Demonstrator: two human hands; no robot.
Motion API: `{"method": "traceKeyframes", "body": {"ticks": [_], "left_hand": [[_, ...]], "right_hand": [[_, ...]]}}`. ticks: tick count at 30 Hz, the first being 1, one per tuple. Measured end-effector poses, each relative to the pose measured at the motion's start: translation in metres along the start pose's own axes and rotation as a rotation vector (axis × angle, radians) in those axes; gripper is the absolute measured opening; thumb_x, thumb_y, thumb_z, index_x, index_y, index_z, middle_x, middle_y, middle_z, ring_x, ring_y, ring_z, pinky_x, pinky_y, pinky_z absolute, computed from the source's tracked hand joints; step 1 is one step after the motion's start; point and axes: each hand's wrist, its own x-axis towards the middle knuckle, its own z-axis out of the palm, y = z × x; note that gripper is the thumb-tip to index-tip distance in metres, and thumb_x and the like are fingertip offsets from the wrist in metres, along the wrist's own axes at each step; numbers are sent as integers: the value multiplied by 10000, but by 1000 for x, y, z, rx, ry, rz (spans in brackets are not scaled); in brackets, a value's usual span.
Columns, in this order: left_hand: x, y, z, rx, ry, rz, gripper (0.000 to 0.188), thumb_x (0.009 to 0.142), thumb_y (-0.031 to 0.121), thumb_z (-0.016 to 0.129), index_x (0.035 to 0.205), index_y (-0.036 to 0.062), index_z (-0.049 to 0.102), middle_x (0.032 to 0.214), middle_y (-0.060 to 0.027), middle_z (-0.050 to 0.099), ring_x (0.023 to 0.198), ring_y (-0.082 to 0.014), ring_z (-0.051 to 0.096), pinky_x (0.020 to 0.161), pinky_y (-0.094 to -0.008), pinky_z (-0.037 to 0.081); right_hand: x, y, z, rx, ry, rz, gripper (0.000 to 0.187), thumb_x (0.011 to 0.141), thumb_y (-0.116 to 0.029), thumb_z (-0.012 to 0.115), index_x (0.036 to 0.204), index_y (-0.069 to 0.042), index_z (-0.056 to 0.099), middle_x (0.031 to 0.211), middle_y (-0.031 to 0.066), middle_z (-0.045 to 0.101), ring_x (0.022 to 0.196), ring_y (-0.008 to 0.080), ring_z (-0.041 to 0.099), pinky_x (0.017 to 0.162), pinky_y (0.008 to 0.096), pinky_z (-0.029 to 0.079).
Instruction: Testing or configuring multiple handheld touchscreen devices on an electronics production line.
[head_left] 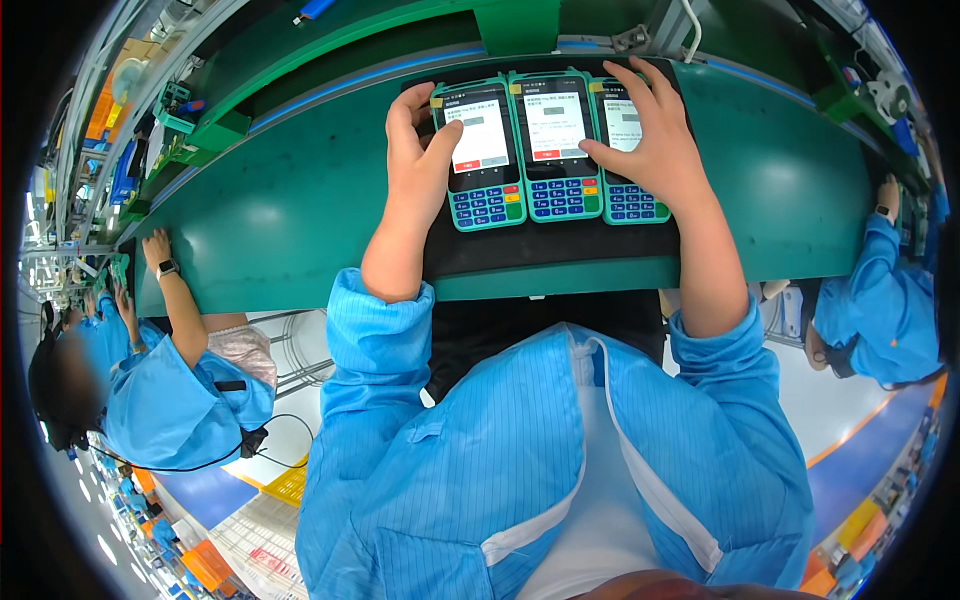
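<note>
Three payment terminals with teal cases lie side by side, keypads toward me, on a black mat [560,248]. My left hand [418,145] is bent round the upper left edge of the left terminal [484,155], its thumb over the lit screen. Fingers spread, my right hand [655,135] reaches across the right terminal [622,150] and covers part of its screen. The tip of its thumb is at the lower right of the screen on the middle terminal [552,130]. White pages with a red button show on the left and middle screens.
The mat lies on a long green worktable [300,220] with a green metal frame [390,45] behind. A person in blue [170,400] works at the left, another [880,300] at the right. A yellow basket [288,482] stands low at the left.
</note>
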Motion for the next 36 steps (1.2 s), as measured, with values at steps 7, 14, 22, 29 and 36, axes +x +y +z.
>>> {"method": "traceKeyframes", "body": {"ticks": [7, 14, 22, 29, 36], "left_hand": [[-1, 0, 2, 174, -31, 89, 585, 807, 147, 679, 1327, 82, 419, 1259, -137, 391, 1126, -266, 447, 908, -380, 433], [-3, -1, 0, 301, -30, 168, 645, 783, 175, 690, 1348, 86, 394, 1263, -141, 388, 1130, -283, 419, 934, -393, 392], [-4, -1, -2, 358, -77, 210, 740, 757, 173, 715, 1394, 91, 347, 1316, -167, 358, 1179, -316, 406, 974, -417, 385], [-7, 6, -5, 491, -126, 255, 855, 703, 150, 756, 1437, 118, 319, 1344, -165, 362, 1237, -321, 400, 1030, -410, 379], [-7, 5, -5, 494, -110, 259, 834, 706, 138, 750, 1431, 128, 337, 1326, -165, 363, 1212, -317, 408, 1027, -410, 387]], "right_hand": [[3, 12, -5, 303, -58, 58, 552, 809, -215, 658, 1340, -177, 509, 1442, 123, 381, 1360, 332, 308, 1113, 430, 297], [7, 14, -20, 698, -216, 126, 702, 664, -9, 528, 1335, -217, 535, 1458, 97, 360, 1378, 298, 318, 1106, 377, 327], [5, 18, -21, 677, -220, 58, 729, 657, -26, 569, 1348, -252, 523, 1497, 101, 307, 1400, 297, 302, 1107, 374, 336], [2, 6, -14, 500, -126, 123, 676, 695, -41, 570, 1356, -169, 509, 1472, 97, 350, 1403, 263, 288, 1144, 368, 245], [3, 12, -20, 670, -174, 84, 770, 635, -2, 512, 1387, -163, 474, 1483, 107, 336, 1417, 276, 264, 1160, 376, 205]]}}
